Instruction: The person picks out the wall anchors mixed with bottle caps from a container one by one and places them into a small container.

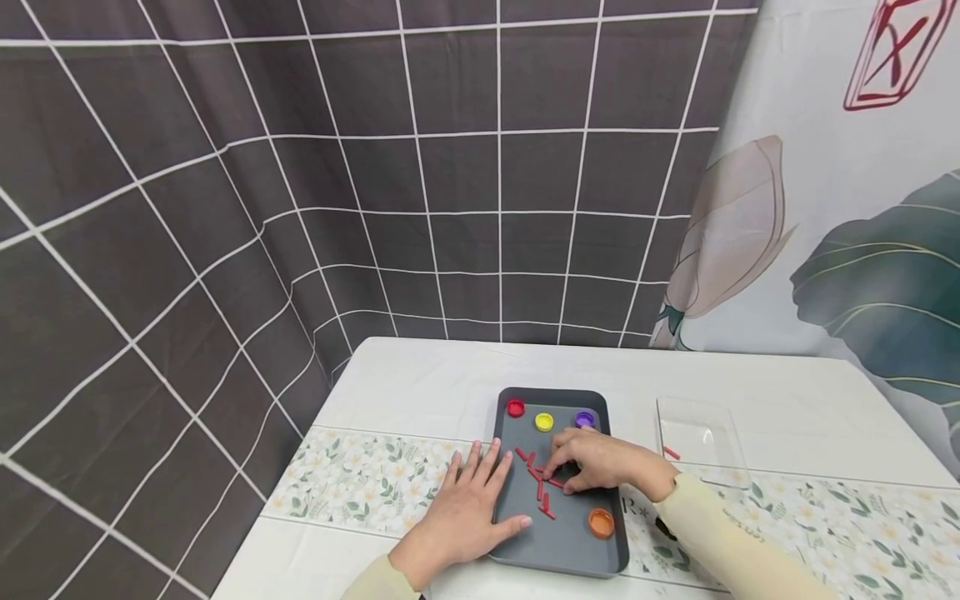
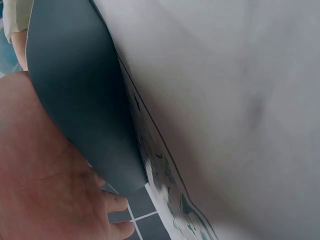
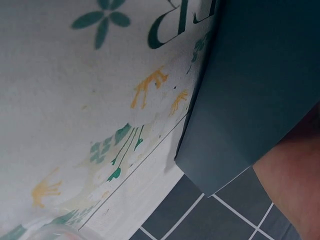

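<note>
Over the middle of a dark grey rectangular tray (image 1: pixel 551 550), the right hand (image 1: pixel 588 457) bends its fingers down among short, thin red sticks (image 1: pixel 539 492), thumb set apart; whether it pinches one I cannot tell (the right wrist view hides the fingertips). The step in hand looks like handling the loose sticks singly; the next move, I judge, calls for a fine fingertip hold that leaves their neighbours undisturbed. The right forearm comes in across the tray's right edge, wrist above the base, while the left hand (image 1: pixel 468 512) lies with fingers spread over the left edge, probably steadying it. The sticks lie scattered at the tray's centre, some touching. Farther out, small round cups sit near its edges: a red one (image 1: pixel 515 407) at the far left corner, a yellow one (image 1: pixel 543 422) along the far edge, a purple one (image 1: pixel 585 419) by the far right corner, an orange one (image 1: pixel 601 523) toward the near right corner. Beyond the right edge, on the white, flower-banded desk (image 1: pixel 420 383), a clear plastic box (image 1: pixel 705 417) holds another red stick (image 1: pixel 671 453).
</note>
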{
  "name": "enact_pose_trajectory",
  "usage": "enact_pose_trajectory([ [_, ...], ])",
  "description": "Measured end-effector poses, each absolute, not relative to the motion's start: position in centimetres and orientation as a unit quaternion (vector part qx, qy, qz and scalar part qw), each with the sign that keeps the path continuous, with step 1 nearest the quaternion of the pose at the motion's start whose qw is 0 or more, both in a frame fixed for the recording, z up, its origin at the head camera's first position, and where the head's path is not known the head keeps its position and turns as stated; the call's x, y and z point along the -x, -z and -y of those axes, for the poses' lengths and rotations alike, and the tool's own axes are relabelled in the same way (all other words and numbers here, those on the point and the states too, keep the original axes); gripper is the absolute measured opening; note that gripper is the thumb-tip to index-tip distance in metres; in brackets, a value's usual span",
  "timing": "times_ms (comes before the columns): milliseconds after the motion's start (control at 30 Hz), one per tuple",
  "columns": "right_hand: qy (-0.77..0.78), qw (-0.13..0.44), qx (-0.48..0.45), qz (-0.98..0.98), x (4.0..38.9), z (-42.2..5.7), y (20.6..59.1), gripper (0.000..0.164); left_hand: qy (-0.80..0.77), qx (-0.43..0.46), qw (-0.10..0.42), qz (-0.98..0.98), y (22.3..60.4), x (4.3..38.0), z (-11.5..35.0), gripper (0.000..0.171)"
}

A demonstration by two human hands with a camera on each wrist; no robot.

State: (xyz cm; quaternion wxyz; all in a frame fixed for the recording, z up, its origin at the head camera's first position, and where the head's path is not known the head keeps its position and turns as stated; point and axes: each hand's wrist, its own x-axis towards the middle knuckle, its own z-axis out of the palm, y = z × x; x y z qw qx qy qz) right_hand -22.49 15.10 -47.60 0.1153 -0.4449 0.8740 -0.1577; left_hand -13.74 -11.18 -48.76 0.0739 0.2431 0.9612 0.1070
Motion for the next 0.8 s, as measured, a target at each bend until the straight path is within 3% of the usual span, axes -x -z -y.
enact_pose_trajectory([
  [300,0.148,0.108,0.457,-0.87,22.57,-15.1,47.58,0.021,-0.103,-0.241,0.074,-0.962,48.59,13.75,11.14,0.091],
  [800,0.136,0.124,0.466,-0.865,22.62,-15.3,46.81,0.035,-0.1,-0.241,0.073,-0.963,48.54,13.72,11.07,0.092],
])
